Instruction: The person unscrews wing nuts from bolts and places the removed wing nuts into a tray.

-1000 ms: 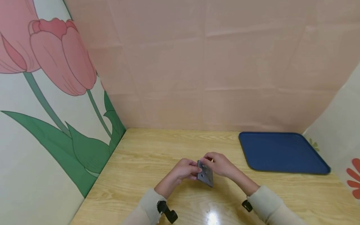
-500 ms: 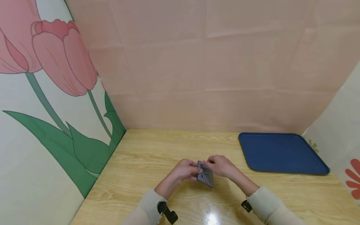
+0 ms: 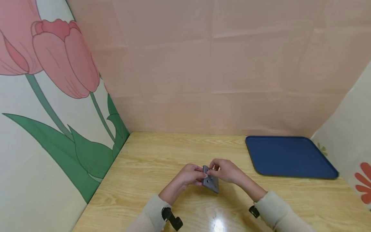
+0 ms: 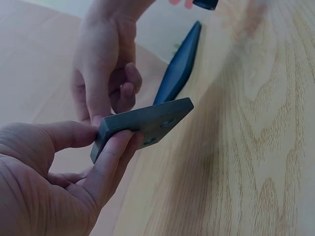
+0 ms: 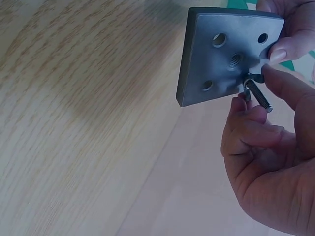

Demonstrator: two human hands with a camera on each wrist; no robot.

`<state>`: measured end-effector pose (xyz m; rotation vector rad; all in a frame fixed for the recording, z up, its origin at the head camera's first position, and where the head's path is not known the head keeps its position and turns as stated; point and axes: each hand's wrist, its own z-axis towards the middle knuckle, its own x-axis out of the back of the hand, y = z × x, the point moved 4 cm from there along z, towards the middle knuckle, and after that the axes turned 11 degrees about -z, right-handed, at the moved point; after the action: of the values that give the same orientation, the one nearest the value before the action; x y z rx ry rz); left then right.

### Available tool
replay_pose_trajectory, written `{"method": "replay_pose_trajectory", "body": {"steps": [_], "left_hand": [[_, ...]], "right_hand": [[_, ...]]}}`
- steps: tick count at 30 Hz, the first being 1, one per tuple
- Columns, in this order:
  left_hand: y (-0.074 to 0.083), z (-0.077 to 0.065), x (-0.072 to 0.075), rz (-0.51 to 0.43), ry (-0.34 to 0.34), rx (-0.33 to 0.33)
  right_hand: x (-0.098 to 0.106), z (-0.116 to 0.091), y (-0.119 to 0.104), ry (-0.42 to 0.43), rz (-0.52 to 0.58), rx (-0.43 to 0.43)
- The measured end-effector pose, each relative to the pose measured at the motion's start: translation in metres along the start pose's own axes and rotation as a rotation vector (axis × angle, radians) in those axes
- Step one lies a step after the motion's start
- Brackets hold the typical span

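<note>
My left hand (image 3: 190,175) grips one edge of a grey metal plate (image 5: 204,64), thumb on one face and fingers on the other. Several holes pierce the plate, one of them threaded inside, and it is held tilted above the table. Near one corner a threaded bolt (image 5: 261,97) sticks out of the plate, carrying a wing nut (image 5: 254,77). My right hand (image 3: 228,171) pinches this wing nut between thumb and curled fingers, as the right wrist view shows. In the left wrist view the plate (image 4: 147,115) appears edge-on and hides the nut.
A dark blue tray (image 3: 292,158) lies at the back right of the wooden table (image 3: 150,151). Behind the table rises a pink-beige backdrop (image 3: 208,80). A tulip-printed panel (image 3: 63,96) borders the left side, and a white panel (image 3: 347,135) the right.
The fingers of my right hand have shifted around the wing nut, straightening a little and then curling again. My left hand keeps the plate in nearly the same place.
</note>
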<state>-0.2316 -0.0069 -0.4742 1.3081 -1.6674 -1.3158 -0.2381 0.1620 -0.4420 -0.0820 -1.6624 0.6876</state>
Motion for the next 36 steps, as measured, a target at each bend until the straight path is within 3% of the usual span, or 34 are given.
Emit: {"method": "replay_pose_trajectory", "body": {"steps": [21,26,30,36], "left_hand": [[-0.0002,0.0029,-0.0011,0.002,-0.014,0.013],[0.001,0.0025,-0.0028,0.025,-0.017,0.01],[0.0009,0.0015,-0.0036,0.031,-0.012,0.019],[0.0003,0.0017,-0.004,0.006,-0.013,0.021]], "right_hand": [[0.0004,-0.0009,-0.0023,0.075,0.02,0.147],[0.0019,0.0005,0.0004,0.11,0.012,0.031],[-0.0001,0.0005,0.0039,0.077,-0.007,-0.089],[-0.0006,-0.001,0.0023,0.034,-0.018,-0.114]]}}
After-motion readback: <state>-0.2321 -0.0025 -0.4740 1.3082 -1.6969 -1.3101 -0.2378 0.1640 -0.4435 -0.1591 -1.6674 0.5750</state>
